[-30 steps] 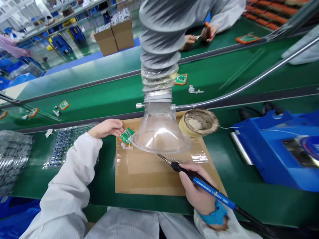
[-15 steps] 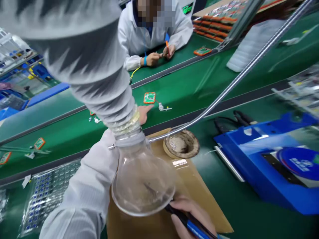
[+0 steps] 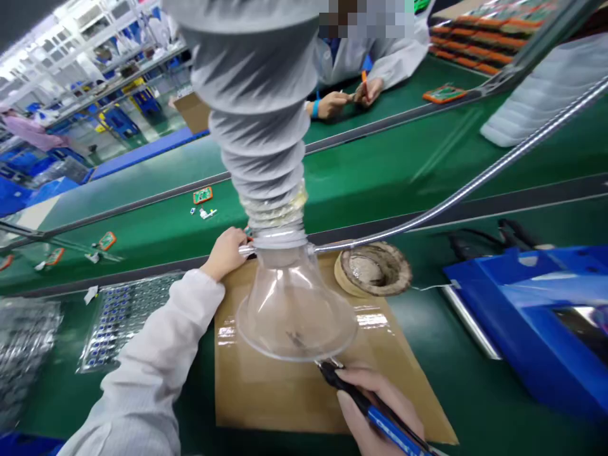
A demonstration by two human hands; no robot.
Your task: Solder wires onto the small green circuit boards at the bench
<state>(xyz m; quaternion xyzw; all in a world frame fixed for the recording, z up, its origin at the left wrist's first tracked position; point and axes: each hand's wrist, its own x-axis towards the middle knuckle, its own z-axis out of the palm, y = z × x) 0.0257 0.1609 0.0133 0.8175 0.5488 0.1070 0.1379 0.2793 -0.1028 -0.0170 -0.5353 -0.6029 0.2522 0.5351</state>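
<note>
My right hand (image 3: 380,405) grips a blue-and-black tweezer-style soldering iron (image 3: 375,411) at the lower right, its forked metal tips pointing up-left towards the rim of a clear fume hood (image 3: 299,316). The hood hangs from a grey corrugated hose over the brown cardboard sheet (image 3: 266,392). Beyond the hood, my left hand (image 3: 228,253) is closed at the far left corner of the cardboard. A sliver of an orange-edged circuit board (image 3: 248,233) shows at its fingertips; the hose and hood neck hide the rest.
A round, crusted bowl (image 3: 373,269) stands at the cardboard's far right corner. Blue equipment (image 3: 532,316) sits to the right, a clear tray of parts (image 3: 118,316) to the left. Orange-edged boards (image 3: 202,195) lie on the green belt. Across it, a co-worker's hands (image 3: 351,101) hold something small.
My left hand has come back from the belt to the cardboard's edge, with a board at its fingers. My right hand keeps the soldering iron by the hood. The view has shifted left.
</note>
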